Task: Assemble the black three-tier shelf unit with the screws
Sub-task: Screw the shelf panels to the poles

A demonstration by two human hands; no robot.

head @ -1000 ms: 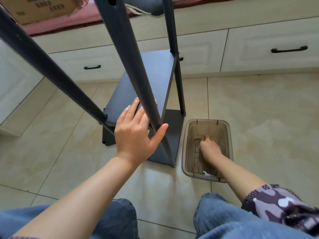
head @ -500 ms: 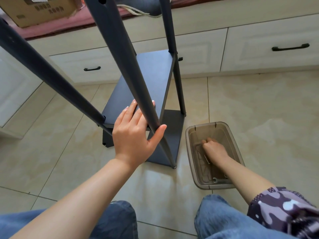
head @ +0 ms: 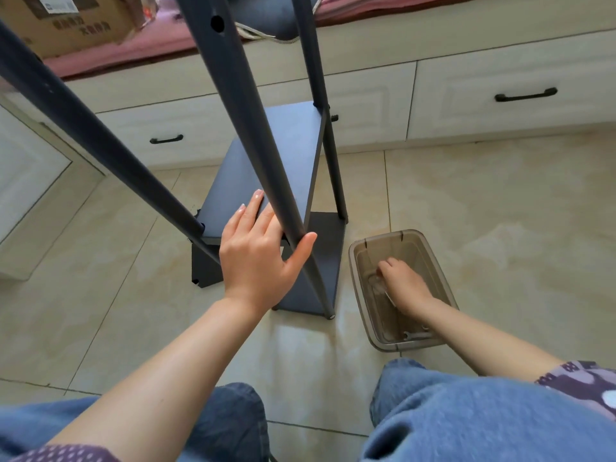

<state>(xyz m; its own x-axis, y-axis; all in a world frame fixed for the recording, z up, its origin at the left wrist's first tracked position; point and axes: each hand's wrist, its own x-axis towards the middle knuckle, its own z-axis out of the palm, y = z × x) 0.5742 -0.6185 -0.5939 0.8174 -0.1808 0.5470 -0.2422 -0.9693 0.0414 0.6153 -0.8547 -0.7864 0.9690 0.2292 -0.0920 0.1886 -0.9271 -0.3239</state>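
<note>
Down at the lower right of the frame, my right hand [head: 405,284] is inside the brown plastic bin [head: 443,285], fingers curled over something pale at its bottom; I cannot tell whether I have a screw pinched or am only feeling for one. A small wrench [head: 413,335] lies at the bin's near end. At the centre, my left hand [head: 260,258] steadies the shelf unit [head: 266,161]: fingers lie flat on the middle shelf board, thumb hooked round the near right post [head: 246,128].

Outward from there, the bottom board rests on the tiled floor [head: 483,211], and the posts run up out of the top of the frame, with an unfilled screw hole [head: 217,24] near the upper edge. White drawers [head: 500,95] stand behind.

I judge the frame is only lightly braced; if my left hand eases while I look into the bin, it could lean or twist. A small screw could also slip from my fingers and roll across the tiles.

Any screws are hidden under my hand, and the top tier is cut off.
</note>
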